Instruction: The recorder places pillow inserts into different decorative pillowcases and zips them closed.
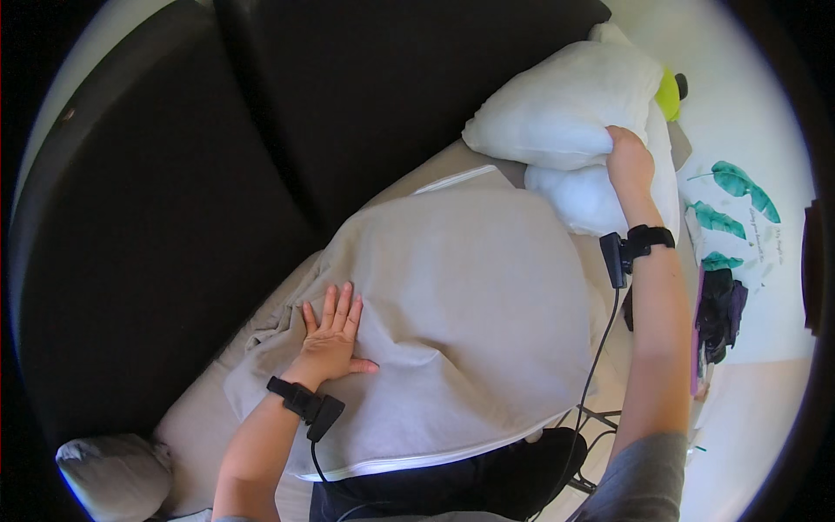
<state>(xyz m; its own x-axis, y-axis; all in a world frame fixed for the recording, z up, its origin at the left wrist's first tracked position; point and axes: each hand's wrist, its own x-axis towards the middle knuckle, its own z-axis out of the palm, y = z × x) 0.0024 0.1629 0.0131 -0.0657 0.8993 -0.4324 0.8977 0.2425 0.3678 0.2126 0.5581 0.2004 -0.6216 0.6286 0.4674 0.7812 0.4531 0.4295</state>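
Observation:
My left hand (pixel 333 342) lies flat, fingers spread, on a large beige fabric cover (pixel 483 280) with a white zip edge along its lower side. The cloth is wrinkled around my palm and thumb. At the upper right, my right hand (pixel 630 160) grips the edge of a white pillow (pixel 561 104) between its fingers; the fingertips are partly hidden. Beneath that pillow is another white, stuffed piece (pixel 577 199). Both wrists wear black straps with small cabled devices.
A black padded sofa back (pixel 156 228) runs along the left and top, beside a beige seat. A small grey cushion (pixel 114 476) sits at the lower left. On the right are a wall with green leaf decals (pixel 743 186), dark bundled items (pixel 717 316) and a black metal frame (pixel 590 424).

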